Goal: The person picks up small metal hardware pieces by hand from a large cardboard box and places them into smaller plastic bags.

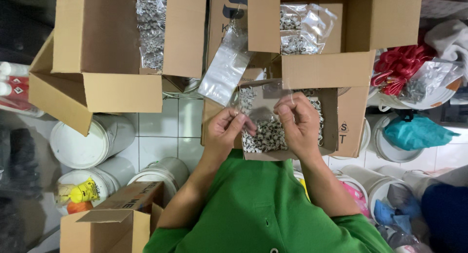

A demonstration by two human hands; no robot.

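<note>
A clear plastic bag (265, 131) filled with small white clip-like parts hangs between both hands over a small open cardboard box (348, 119). My left hand (225, 131) pinches the bag's left top edge. My right hand (297, 124) grips the right top edge, fingers curled. An empty clear bag (224, 70) lies propped just above the left hand. My green shirt fills the bottom of the view.
Two larger open cardboard boxes, left (107, 43) and right (360, 24), hold filled clear bags. White plastic buckets (83, 143) stand on the tiled floor around me. Red hangers (402, 63) and a teal bag (414, 133) sit at right. Another box (114, 219) is lower left.
</note>
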